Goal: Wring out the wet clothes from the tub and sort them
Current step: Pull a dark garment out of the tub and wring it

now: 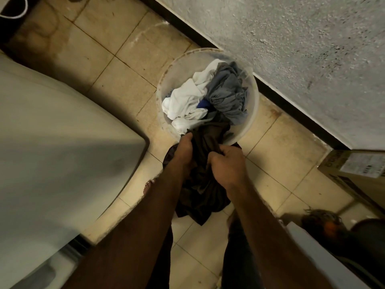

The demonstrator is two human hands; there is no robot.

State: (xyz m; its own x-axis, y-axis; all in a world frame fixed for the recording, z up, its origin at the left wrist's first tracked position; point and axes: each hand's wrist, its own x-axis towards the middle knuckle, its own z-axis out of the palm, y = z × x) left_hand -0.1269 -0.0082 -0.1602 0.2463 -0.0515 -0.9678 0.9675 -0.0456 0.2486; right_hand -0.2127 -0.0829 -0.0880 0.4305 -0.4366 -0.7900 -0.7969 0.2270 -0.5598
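Observation:
A translucent round tub (255, 101) stands on the tiled floor against the wall. Inside lie a white garment (187, 99), a grey garment (227, 90) and a small patch of blue cloth (203, 104). A dark brown garment (205, 180) hangs from the tub's near rim down in front of me. My left hand (185, 151) grips its upper left part. My right hand (227, 165) holds a bunch of the same cloth in a fist, close beside the left.
A large grey-white appliance (52, 147) fills the left side. A rough plastered wall (291, 49) with a black skirting runs diagonally at the right. A cardboard box (354, 174) stands at the right edge, a dark object (325, 224) below it. My foot (149, 187) shows on the floor.

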